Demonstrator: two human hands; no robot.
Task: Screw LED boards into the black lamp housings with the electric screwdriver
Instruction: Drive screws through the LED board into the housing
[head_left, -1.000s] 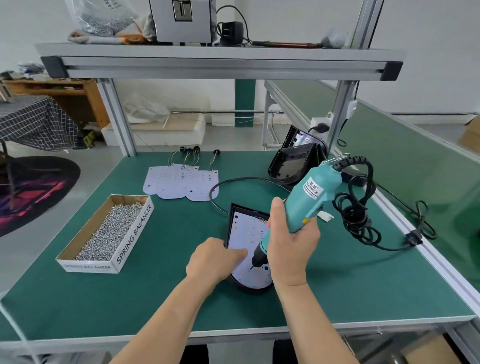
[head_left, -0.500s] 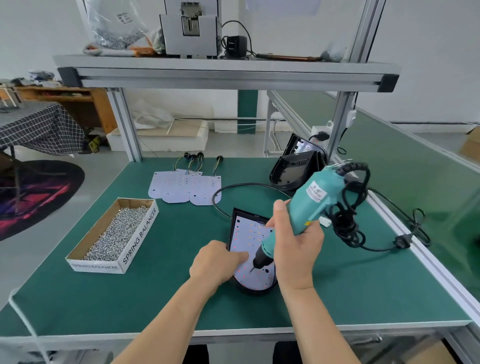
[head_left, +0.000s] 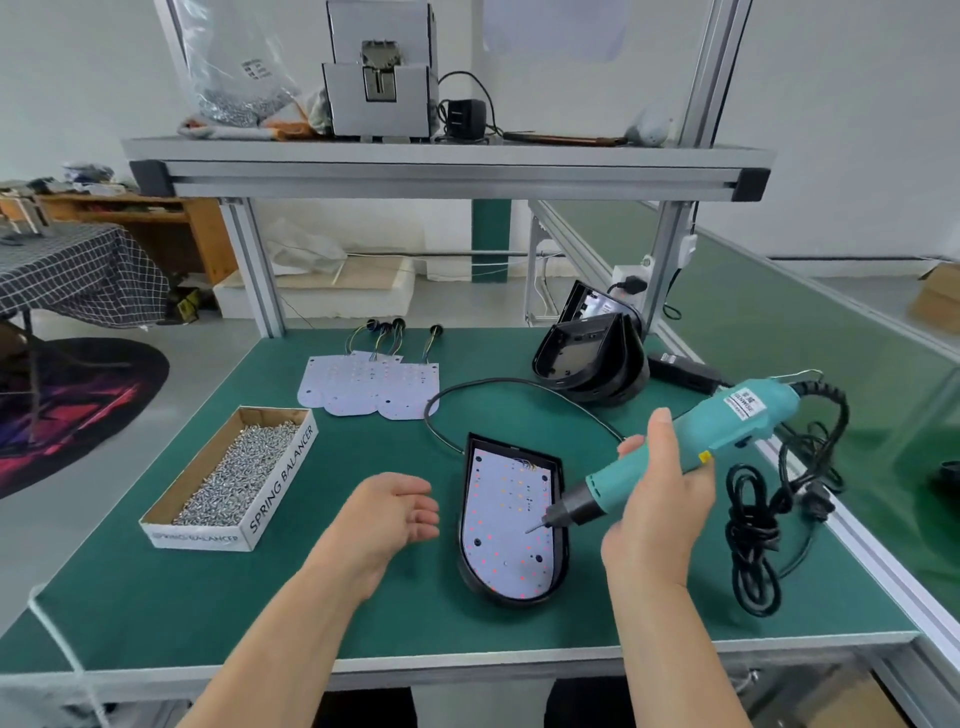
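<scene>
While its barrel is wrapped by the fingers of the right grip (head_left: 660, 499), the teal electric screwdriver (head_left: 727, 421) is slanted so that its bit points down at the white LED board (head_left: 506, 514); contact cannot be told. That board is seated in the black lamp housing (head_left: 506, 597), laid on the green counter (head_left: 156, 597) towards its 6 o'clock edge. The left grip (head_left: 395, 512) is held open and empty just beside the housing, at its 9 o'clock. The step is judged to fall between screws. Next, a screw must be fetched from the cardboard box of silver screws (head_left: 280, 480) at 9 o'clock, set in a free hole and driven.
</scene>
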